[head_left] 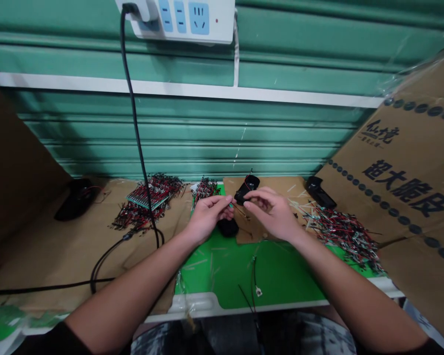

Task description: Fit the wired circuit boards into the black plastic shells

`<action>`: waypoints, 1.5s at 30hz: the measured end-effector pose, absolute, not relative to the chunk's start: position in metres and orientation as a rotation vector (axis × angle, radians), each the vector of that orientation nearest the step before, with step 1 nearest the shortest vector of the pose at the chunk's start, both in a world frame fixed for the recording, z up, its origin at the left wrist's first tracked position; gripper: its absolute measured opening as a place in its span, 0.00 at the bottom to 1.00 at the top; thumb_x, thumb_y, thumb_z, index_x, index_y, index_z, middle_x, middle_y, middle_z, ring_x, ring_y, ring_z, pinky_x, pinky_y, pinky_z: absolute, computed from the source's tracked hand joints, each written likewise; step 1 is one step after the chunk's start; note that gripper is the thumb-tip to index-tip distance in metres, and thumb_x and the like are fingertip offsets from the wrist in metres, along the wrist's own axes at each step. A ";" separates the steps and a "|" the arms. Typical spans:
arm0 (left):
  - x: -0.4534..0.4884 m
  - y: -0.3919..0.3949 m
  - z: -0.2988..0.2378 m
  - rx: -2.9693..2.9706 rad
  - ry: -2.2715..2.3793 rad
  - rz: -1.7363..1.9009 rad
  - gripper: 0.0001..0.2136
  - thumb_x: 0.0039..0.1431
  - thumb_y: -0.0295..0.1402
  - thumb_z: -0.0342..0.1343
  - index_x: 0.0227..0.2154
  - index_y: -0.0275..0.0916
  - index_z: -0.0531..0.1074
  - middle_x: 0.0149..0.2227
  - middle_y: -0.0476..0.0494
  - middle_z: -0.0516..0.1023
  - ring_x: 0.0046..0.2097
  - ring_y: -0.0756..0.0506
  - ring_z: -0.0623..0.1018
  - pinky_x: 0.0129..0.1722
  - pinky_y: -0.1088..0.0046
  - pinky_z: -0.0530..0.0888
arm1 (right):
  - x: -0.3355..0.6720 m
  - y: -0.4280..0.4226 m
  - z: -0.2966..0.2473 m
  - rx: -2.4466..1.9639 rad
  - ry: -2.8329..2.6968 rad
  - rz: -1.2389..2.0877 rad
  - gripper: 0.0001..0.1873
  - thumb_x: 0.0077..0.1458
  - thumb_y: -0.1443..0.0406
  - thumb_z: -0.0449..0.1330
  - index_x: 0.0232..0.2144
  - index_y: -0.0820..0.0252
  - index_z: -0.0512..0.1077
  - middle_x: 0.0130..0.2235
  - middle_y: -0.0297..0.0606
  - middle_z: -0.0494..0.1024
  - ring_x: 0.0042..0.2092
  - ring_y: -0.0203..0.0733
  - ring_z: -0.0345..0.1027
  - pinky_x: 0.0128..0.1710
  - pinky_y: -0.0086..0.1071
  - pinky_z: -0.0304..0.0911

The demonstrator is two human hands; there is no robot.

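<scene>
Green tabletop (281, 276) carries wire heaps (346, 231) on both sides, probably for easy reach. Left fingers (222, 203) pinch a thin wire (241, 212) above its middle; right fingers (261, 193) curve narrowly near a black shell (250, 184), their hold impossible to tell.

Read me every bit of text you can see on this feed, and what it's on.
"超大脆皮", large, on the right-hand cardboard.
"仙境", stylised so probable, above it on the same cardboard.
Small line beneath that: too small to read.
Dark round marks there: too small to make out.
Power strip: no readable lettering.
</scene>
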State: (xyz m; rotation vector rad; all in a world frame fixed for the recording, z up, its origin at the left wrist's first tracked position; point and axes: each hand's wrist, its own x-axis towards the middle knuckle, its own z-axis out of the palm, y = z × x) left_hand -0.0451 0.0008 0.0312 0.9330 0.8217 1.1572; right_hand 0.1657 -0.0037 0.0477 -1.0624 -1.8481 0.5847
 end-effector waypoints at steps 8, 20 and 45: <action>-0.044 -0.001 0.029 0.994 0.807 1.109 0.21 0.50 0.48 0.74 0.36 0.33 0.84 0.28 0.43 0.80 0.28 0.49 0.77 0.31 0.73 0.72 | 0.156 -0.006 0.039 -1.029 -1.792 1.079 0.19 0.61 0.49 0.65 0.33 0.59 0.81 0.31 0.37 0.79 0.30 0.38 0.65 0.29 0.32 0.58; -0.044 -0.002 0.030 1.015 0.820 1.129 0.19 0.46 0.43 0.77 0.33 0.33 0.81 0.27 0.43 0.81 0.27 0.49 0.77 0.30 0.73 0.73 | 0.156 -0.007 0.039 -1.045 -1.772 1.108 0.18 0.60 0.51 0.65 0.33 0.60 0.79 0.30 0.35 0.77 0.29 0.37 0.63 0.29 0.31 0.57; -0.044 0.000 0.028 0.796 0.833 1.128 0.20 0.43 0.42 0.79 0.33 0.32 0.81 0.30 0.41 0.83 0.29 0.50 0.79 0.31 0.75 0.75 | 0.158 -0.011 0.033 -0.768 -2.098 0.118 0.07 0.66 0.62 0.65 0.44 0.51 0.82 0.41 0.41 0.80 0.43 0.46 0.72 0.47 0.43 0.65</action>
